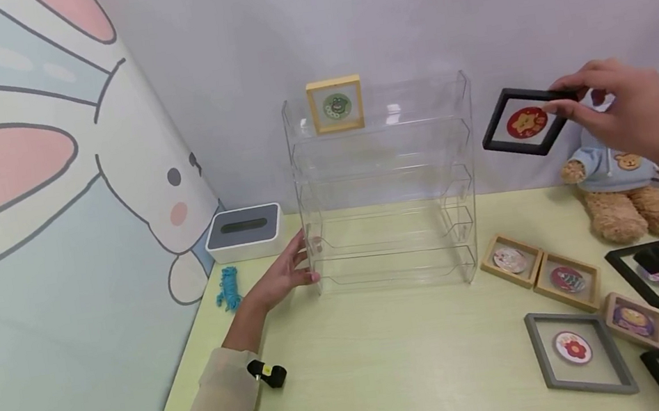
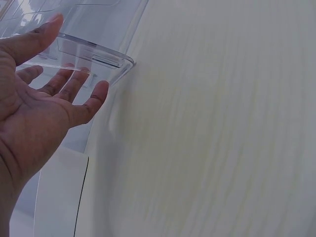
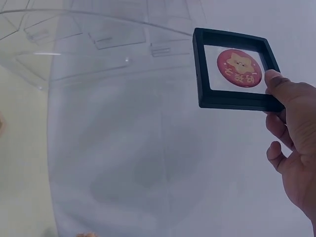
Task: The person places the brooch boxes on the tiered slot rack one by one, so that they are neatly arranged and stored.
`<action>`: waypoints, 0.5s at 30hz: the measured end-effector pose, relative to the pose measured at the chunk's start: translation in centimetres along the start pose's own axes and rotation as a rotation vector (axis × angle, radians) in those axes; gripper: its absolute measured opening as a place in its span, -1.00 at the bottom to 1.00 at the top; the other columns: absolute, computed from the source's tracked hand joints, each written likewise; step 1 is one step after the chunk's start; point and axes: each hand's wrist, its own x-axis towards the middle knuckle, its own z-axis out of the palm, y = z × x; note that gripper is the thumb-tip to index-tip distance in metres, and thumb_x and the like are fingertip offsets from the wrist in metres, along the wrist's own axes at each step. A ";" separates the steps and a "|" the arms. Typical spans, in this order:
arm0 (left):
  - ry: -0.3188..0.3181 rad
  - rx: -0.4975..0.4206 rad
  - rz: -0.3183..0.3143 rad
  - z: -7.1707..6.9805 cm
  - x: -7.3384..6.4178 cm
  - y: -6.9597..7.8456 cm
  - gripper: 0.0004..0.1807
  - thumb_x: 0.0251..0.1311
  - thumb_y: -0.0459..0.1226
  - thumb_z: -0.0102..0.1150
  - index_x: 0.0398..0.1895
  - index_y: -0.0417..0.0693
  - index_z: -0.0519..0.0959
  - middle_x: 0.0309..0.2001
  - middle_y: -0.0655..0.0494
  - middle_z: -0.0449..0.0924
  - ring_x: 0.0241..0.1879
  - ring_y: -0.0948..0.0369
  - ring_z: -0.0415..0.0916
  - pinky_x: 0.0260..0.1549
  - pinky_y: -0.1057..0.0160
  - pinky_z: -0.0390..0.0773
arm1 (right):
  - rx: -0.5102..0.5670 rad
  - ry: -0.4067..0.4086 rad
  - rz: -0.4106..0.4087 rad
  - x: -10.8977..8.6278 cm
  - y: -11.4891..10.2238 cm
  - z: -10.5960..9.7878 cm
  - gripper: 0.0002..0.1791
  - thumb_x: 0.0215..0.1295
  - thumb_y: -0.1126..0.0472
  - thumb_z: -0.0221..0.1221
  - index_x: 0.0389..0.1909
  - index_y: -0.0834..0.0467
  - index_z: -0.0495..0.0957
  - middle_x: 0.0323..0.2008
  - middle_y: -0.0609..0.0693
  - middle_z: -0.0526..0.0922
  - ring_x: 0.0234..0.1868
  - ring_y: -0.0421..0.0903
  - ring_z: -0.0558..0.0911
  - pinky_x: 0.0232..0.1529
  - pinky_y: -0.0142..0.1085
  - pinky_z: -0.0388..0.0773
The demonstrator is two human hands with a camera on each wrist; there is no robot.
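My right hand [image 1: 625, 104] pinches a small black display frame [image 1: 498, 122] by its edge, holding it tilted in the air right of the clear acrylic rack [image 1: 396, 252]. A round red badge [image 3: 240, 68] with a yellow star-shaped figure sits inside that frame. At the rack's lower left side is my left hand [image 1: 279, 279], its fingers spread and loosely bent. In the left wrist view the left hand [image 2: 42, 106] has several fingertips seen through the clear plastic; whether they press it I cannot tell. A light wooden frame [image 1: 339, 125] with a green badge stands on the rack's top tier.
On the table's right lie two wooden frames [image 1: 595, 298], a grey frame [image 1: 582, 381], a small brown frame [image 1: 613, 334] and black frames [image 1: 618, 260]. A teddy bear [image 1: 612, 215] sits behind them. At the left are a white tissue box [image 1: 247, 251] and a blue cord bundle [image 1: 229, 288].
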 end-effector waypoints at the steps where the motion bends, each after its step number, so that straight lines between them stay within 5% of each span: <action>1: 0.001 -0.001 -0.003 0.0 0.0 0.0 0.21 0.44 -0.48 0.30 0.84 0.56 -0.19 0.79 0.09 0.01 0.76 -0.12 0.10 0.62 -0.30 0.32 | 0.004 0.000 0.005 0.4 -0.4 -0.1 -0.71 0.59 0.30 0.31 0.20 0.34 0.71 -0.01 0.26 0.65 -0.16 -0.49 0.22 -0.17 -0.52 0.19; 10: 0.002 0.000 0.013 -0.2 -0.2 0.1 0.20 0.46 -0.49 0.28 0.85 0.53 -0.20 0.74 0.00 0.06 0.75 -0.15 0.10 0.57 -0.21 0.44 | 0.075 0.110 -0.147 4.9 -4.3 0.5 -0.63 0.57 0.17 0.36 0.22 0.31 0.74 0.00 0.29 0.72 -0.10 -0.62 0.23 -0.09 -0.54 0.18; 15: 0.003 -0.010 0.016 0.0 -0.3 0.3 0.19 0.46 -0.51 0.26 0.86 0.47 -0.21 0.73 -0.01 0.08 0.75 -0.15 0.10 0.60 -0.29 0.36 | 0.090 0.165 -0.238 8.0 -6.4 2.0 -0.66 0.48 0.29 0.42 0.18 0.35 0.74 -0.08 0.33 0.72 -0.14 -0.32 0.32 -0.11 -0.48 0.17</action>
